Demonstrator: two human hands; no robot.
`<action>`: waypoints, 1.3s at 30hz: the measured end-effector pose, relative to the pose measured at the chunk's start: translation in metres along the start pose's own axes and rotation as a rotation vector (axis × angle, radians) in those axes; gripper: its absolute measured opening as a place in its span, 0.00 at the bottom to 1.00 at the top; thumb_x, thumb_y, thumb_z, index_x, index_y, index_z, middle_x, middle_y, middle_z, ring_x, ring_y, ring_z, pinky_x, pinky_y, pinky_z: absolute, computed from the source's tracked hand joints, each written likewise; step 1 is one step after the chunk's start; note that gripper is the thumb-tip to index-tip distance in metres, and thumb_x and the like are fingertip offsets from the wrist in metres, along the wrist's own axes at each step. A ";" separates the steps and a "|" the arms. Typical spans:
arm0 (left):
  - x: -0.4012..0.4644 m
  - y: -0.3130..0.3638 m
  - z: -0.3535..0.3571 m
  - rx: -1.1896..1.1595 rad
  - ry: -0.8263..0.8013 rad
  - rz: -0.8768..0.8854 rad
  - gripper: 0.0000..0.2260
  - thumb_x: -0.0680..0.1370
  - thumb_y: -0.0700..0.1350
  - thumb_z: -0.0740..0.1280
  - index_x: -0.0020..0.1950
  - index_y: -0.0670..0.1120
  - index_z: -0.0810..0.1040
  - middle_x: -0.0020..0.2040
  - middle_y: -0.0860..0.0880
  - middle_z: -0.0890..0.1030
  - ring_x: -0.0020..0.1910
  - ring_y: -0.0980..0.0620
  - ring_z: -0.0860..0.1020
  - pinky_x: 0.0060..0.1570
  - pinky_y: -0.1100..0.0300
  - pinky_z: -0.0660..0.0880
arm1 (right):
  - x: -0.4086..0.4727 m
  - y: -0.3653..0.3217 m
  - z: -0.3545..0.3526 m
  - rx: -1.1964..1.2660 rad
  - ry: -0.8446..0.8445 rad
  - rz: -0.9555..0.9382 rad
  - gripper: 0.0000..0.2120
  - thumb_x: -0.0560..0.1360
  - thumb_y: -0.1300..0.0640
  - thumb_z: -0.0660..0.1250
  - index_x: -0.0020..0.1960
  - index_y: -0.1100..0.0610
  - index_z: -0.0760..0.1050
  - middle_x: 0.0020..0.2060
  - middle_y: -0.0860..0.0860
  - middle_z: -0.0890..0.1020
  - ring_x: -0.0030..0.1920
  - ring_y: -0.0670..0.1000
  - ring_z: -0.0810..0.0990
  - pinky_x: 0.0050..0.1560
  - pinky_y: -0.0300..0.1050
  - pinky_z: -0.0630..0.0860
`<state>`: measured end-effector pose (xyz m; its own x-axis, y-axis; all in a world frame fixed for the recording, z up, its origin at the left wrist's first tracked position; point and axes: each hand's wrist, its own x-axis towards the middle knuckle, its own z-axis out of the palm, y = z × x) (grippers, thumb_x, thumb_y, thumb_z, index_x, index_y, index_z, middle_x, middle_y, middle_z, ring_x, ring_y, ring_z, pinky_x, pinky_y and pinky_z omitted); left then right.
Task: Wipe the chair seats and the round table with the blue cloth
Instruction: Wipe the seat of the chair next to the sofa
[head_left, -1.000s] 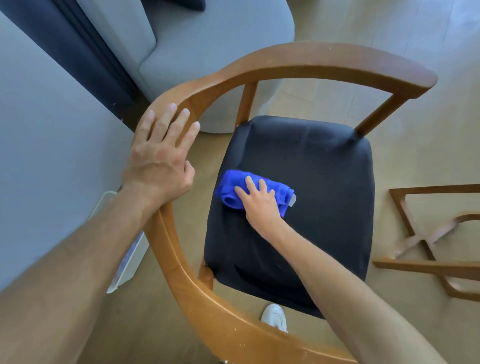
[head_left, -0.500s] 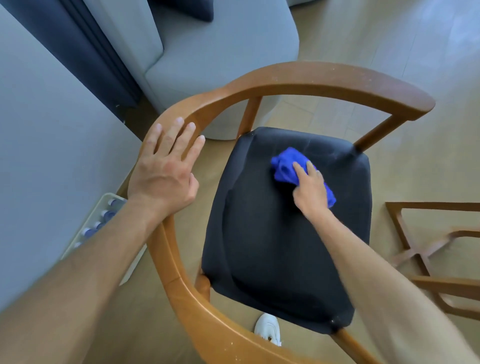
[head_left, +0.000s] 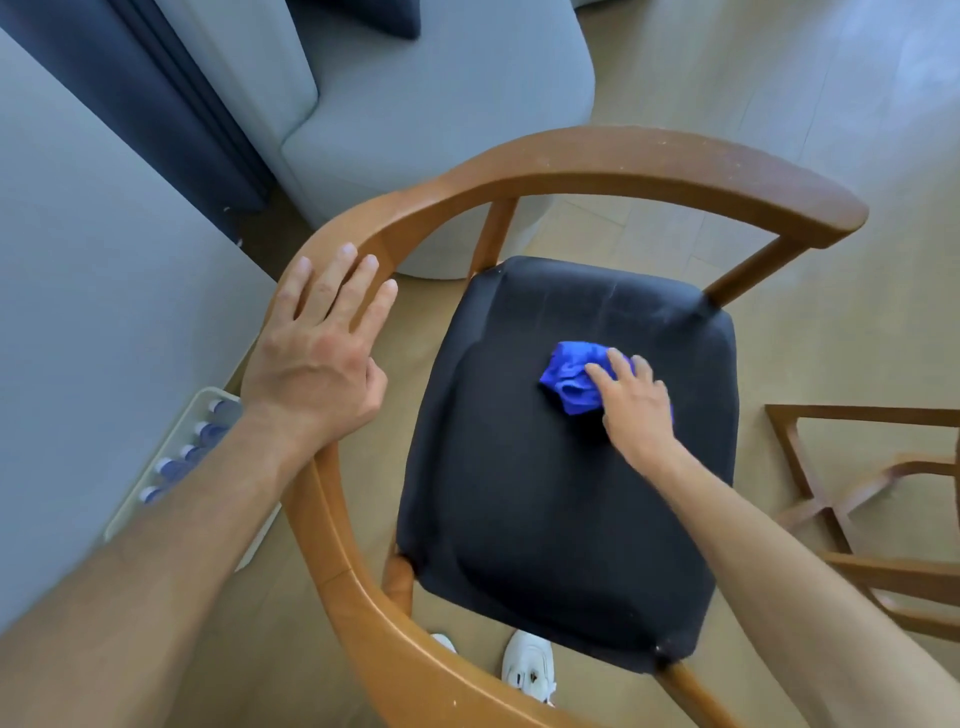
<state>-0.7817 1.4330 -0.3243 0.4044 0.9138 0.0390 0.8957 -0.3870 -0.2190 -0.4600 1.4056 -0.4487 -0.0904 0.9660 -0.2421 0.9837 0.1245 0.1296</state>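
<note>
Home living rm: grey sofa (head_left: 415, 104) at 12 o'clock, dark curtain (head_left: 130, 78) at 11, wood armchair (head_left: 623, 161) ctr, pale wood-plank floor (head_left: 779, 67).

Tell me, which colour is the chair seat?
Black, under the blue cloth; the chair seat shows best in the head view.

Single head-mounted wide-angle view, looking steeply down and forward from above the chair's curved wooden backrest (head_left: 597, 161), close enough that both forearms enter from the bottom corners and the black seat (head_left: 545, 493) fills the centre. The left hand (head_left: 317, 358) sits near frame left on the backrest, the right hand (head_left: 636, 410) is right of centre over the seat, and white shoes (head_left: 530, 665) at the bottom edge put the camera almost straight above the person's feet. Fisheye bending is strong at the edges, where a grey sofa (head_left: 415, 104) sits top and a wooden frame (head_left: 857, 493) sits right; no second view to overlap with.
</note>
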 end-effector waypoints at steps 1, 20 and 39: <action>0.000 0.000 -0.001 0.001 0.000 0.000 0.28 0.72 0.47 0.57 0.72 0.42 0.68 0.73 0.38 0.66 0.75 0.39 0.59 0.74 0.40 0.53 | 0.000 0.010 0.003 0.024 -0.055 0.132 0.25 0.74 0.65 0.61 0.70 0.54 0.64 0.70 0.55 0.64 0.66 0.61 0.65 0.56 0.55 0.72; 0.002 0.006 -0.005 0.240 -0.161 0.090 0.29 0.74 0.48 0.61 0.74 0.39 0.66 0.74 0.33 0.60 0.75 0.31 0.52 0.73 0.37 0.45 | -0.138 -0.024 0.023 0.144 -0.380 -0.246 0.43 0.57 0.37 0.76 0.70 0.47 0.71 0.69 0.59 0.72 0.64 0.63 0.75 0.55 0.66 0.75; 0.060 0.121 0.142 -0.307 -0.678 0.129 0.36 0.78 0.64 0.55 0.76 0.59 0.34 0.75 0.48 0.28 0.75 0.43 0.30 0.72 0.37 0.51 | -0.103 0.001 0.076 0.368 0.091 0.158 0.28 0.69 0.45 0.69 0.68 0.51 0.74 0.67 0.63 0.69 0.61 0.63 0.72 0.53 0.57 0.74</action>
<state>-0.6759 1.4584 -0.4871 0.3955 0.6962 -0.5991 0.9006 -0.4221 0.1040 -0.4380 1.2886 -0.4964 0.0696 0.9849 -0.1584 0.9750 -0.1008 -0.1980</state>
